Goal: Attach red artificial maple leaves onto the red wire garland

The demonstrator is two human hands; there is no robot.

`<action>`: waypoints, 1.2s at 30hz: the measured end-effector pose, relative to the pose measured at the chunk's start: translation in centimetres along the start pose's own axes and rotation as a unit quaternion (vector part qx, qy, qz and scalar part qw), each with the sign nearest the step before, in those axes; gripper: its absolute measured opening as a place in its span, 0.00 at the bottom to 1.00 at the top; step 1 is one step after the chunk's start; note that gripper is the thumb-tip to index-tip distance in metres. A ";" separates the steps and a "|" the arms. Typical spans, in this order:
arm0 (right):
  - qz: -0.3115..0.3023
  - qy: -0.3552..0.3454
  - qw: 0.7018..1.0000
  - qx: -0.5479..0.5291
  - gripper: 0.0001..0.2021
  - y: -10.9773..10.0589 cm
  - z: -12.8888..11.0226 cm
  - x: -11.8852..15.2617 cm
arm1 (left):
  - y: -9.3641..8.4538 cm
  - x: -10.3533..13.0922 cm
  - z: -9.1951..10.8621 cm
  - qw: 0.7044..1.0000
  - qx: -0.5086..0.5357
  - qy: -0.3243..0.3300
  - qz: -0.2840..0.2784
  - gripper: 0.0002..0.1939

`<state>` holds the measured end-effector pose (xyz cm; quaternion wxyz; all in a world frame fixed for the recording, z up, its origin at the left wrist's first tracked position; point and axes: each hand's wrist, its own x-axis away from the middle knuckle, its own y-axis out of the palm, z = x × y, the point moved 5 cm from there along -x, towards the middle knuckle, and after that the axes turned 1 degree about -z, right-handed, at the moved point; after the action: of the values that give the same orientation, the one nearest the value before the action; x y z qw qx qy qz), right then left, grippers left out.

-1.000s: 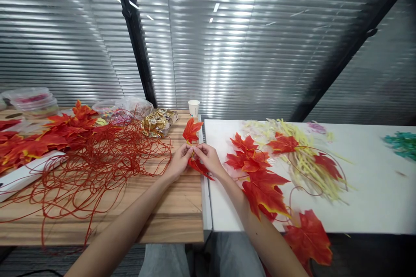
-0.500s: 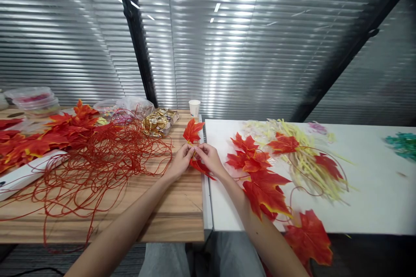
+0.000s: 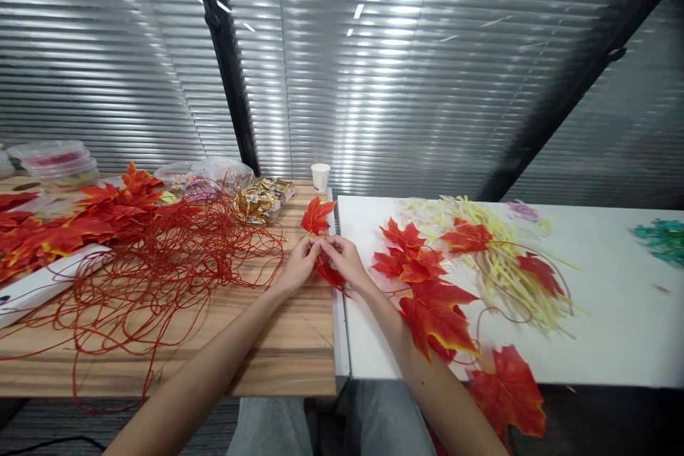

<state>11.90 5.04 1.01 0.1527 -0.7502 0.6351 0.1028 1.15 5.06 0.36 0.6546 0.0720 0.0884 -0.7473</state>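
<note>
My left hand (image 3: 302, 262) and my right hand (image 3: 345, 260) meet over the seam between the two tables, fingertips pinched together. Between them is the stem of a red artificial maple leaf (image 3: 317, 215), whose blade stands up above the fingers. Another red leaf (image 3: 330, 273) hangs just below, partly behind my right hand. The exact grip on stem and cord is hidden by the fingers. A string of red maple leaves (image 3: 435, 313) on red cord runs along my right forearm and over the white table's front edge.
A tangle of red cord (image 3: 176, 256) spreads over the wooden table (image 3: 288, 363), beside a pile of red leaves (image 3: 69, 231). Gold packets (image 3: 263, 201) and a paper cup (image 3: 320, 177) stand behind. Yellow paper strips (image 3: 502, 263) and green pieces (image 3: 662, 239) lie on the white table (image 3: 614, 320).
The lower leaf has swung slightly under my right hand. Both hands stay pinched in the same place, with only small finger movement.
</note>
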 end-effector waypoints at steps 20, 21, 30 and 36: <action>-0.012 0.021 0.999 -0.030 0.11 0.2 0.1 0.0 | 0.1 0.2 0.4 0.998 0.055 -0.042 0.004 0.10; -0.011 0.022 0.999 -0.030 0.11 0.2 0.2 0.0 | 0.1 0.2 0.4 0.998 0.052 -0.041 0.004 0.09; -0.017 0.027 0.999 -0.040 0.10 0.2 0.2 0.1 | 0.1 0.3 0.6 0.998 0.042 -0.048 0.006 0.10; -0.017 0.032 0.999 -0.040 0.10 0.2 0.0 0.1 | 0.1 0.3 0.6 0.998 0.041 -0.052 0.007 0.10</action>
<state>11.74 4.92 0.92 0.1039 -0.7693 0.6221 0.1021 1.21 4.63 0.84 0.6601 0.0610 0.0229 -0.7484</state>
